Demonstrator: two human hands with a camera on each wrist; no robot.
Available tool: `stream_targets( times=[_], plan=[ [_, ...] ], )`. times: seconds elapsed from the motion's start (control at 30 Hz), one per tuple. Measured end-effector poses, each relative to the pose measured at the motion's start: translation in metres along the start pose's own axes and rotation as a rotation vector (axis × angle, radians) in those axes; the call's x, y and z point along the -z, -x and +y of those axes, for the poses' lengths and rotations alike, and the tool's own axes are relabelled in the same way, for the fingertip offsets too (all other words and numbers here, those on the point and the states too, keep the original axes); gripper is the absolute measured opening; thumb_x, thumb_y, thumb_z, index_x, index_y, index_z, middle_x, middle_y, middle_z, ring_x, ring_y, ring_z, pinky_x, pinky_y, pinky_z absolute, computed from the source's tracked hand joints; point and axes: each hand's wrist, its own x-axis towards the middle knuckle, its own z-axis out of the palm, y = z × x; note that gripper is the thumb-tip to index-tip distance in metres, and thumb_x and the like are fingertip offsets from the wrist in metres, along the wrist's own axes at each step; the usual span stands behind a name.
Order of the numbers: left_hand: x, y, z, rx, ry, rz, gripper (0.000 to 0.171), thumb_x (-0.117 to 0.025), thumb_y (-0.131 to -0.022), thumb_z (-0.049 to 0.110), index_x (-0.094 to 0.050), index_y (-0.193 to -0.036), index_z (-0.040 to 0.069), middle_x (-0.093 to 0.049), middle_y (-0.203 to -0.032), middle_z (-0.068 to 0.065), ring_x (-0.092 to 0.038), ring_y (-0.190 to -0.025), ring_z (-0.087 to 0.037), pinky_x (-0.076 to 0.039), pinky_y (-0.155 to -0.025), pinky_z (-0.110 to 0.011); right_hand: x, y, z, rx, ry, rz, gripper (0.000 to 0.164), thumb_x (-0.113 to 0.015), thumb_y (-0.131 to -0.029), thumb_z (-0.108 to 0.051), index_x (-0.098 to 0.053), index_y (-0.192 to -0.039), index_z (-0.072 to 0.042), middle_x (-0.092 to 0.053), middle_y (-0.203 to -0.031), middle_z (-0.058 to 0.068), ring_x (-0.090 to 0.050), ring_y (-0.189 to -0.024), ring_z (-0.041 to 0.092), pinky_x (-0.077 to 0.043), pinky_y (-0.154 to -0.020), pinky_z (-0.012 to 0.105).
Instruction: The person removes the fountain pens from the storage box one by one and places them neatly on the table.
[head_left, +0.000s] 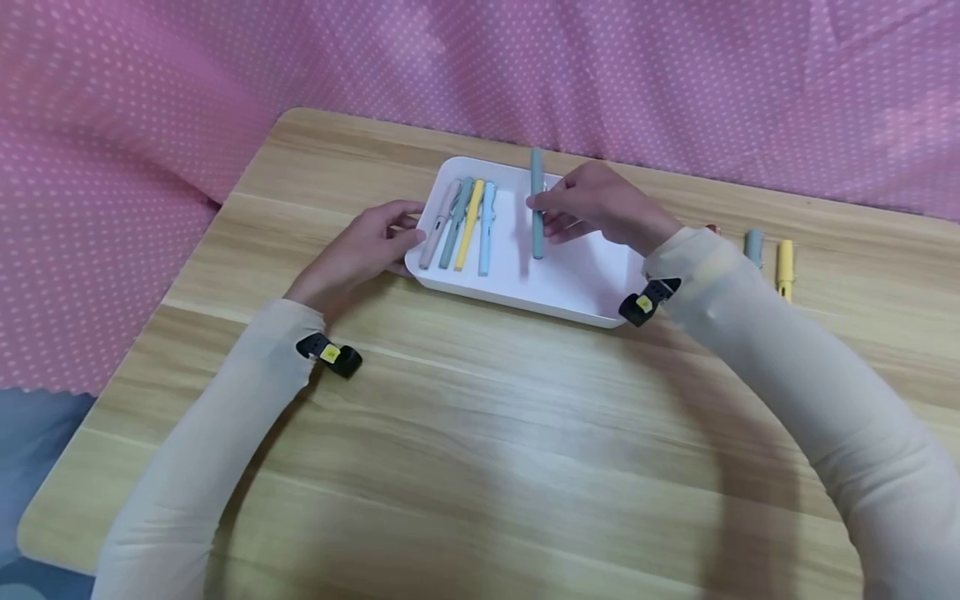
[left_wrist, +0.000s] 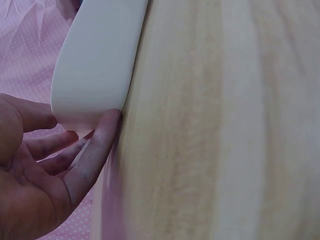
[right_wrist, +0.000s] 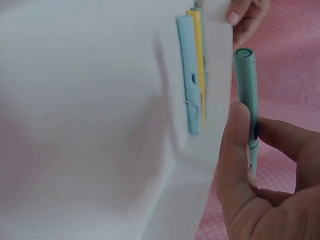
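My right hand [head_left: 592,204] pinches a capped grey-green pen [head_left: 537,204] between thumb and fingers, above the middle of a white tray [head_left: 517,297]. The right wrist view shows the same pen [right_wrist: 246,75] upright in that grip. My left hand [head_left: 371,246] grips the tray's left end, thumb at the rim and other fingers along the outer wall [left_wrist: 90,85]. Inside the tray, side by side at the left, lie a pinkish-grey pen [head_left: 440,225], a green pen [head_left: 456,223], a yellow pen [head_left: 470,225] and a light blue pen [head_left: 487,229].
Right of the tray, a blue-grey pen [head_left: 753,247] and another yellow pen [head_left: 784,268] lie on the wooden table [head_left: 480,433], partly behind my right sleeve. A bit of something red [head_left: 713,228] shows there too. A pink dotted curtain [head_left: 525,75] hangs behind the table.
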Motion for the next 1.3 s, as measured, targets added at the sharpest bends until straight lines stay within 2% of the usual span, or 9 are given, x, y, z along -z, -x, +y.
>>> stream_targets(
  times=[0.33, 0.57, 0.8, 0.93, 1.1, 1.3],
  plan=[
    [0.004, -0.003, -0.003, 0.007, -0.031, 0.004, 0.051, -0.048, -0.100, 0.027, -0.032, -0.148, 0.017, -0.047, -0.125, -0.006, -0.053, -0.108, -0.021, -0.057, -0.079, -0.029, 0.031, 0.024, 0.000, 0.014, -0.090, 0.027, 0.037, -0.069, -0.088, -0.024, -0.056, -0.111, 0.002, -0.067, -0.090, 0.010, -0.067, -0.078, 0.020, -0.057, -0.081, 0.033],
    [0.007, -0.003, -0.004, -0.005, -0.025, -0.001, 0.051, -0.048, -0.100, 0.026, -0.032, -0.148, 0.016, -0.046, -0.126, -0.008, -0.053, -0.109, -0.023, -0.057, -0.080, -0.031, 0.052, 0.038, 0.015, -0.003, -0.040, 0.077, 0.043, -0.069, -0.088, -0.029, -0.054, -0.115, 0.001, -0.066, -0.093, 0.010, -0.067, -0.081, 0.019, -0.057, -0.081, 0.033],
    [0.009, -0.004, -0.006, -0.003, -0.034, 0.001, 0.051, -0.047, -0.100, 0.027, -0.031, -0.148, 0.016, -0.046, -0.126, -0.007, -0.052, -0.109, -0.022, -0.057, -0.081, -0.030, 0.077, 0.060, 0.038, -0.006, 0.035, 0.120, 0.053, -0.068, -0.087, -0.038, -0.052, -0.118, 0.003, -0.065, -0.094, 0.009, -0.067, -0.084, 0.020, -0.056, -0.083, 0.035],
    [0.009, -0.005, -0.007, -0.002, -0.050, 0.001, 0.052, -0.047, -0.100, 0.028, -0.031, -0.148, 0.017, -0.046, -0.127, -0.008, -0.052, -0.110, -0.022, -0.057, -0.081, -0.030, 0.094, 0.073, 0.054, -0.017, 0.027, 0.155, 0.054, -0.068, -0.086, -0.039, -0.052, -0.117, 0.002, -0.066, -0.091, 0.006, -0.067, -0.082, 0.018, -0.057, -0.080, 0.033],
    [0.010, -0.004, -0.007, -0.007, -0.040, -0.003, 0.052, -0.046, -0.101, 0.028, -0.030, -0.149, 0.016, -0.046, -0.128, -0.008, -0.052, -0.110, -0.023, -0.057, -0.082, -0.031, 0.117, 0.089, 0.079, -0.024, 0.002, 0.181, 0.050, -0.068, -0.086, -0.038, -0.054, -0.113, 0.001, -0.067, -0.089, 0.003, -0.067, -0.081, 0.017, -0.058, -0.077, 0.031],
    [0.009, -0.003, -0.007, -0.003, -0.042, -0.005, 0.053, -0.046, -0.101, 0.029, -0.028, -0.149, 0.015, -0.046, -0.129, -0.009, -0.053, -0.109, -0.023, -0.057, -0.081, -0.031, 0.140, 0.106, 0.110, -0.044, -0.040, 0.220, 0.036, -0.068, -0.087, -0.035, -0.060, -0.105, -0.005, -0.067, -0.087, 0.001, -0.068, -0.080, 0.015, -0.058, -0.077, 0.032]
  ],
)
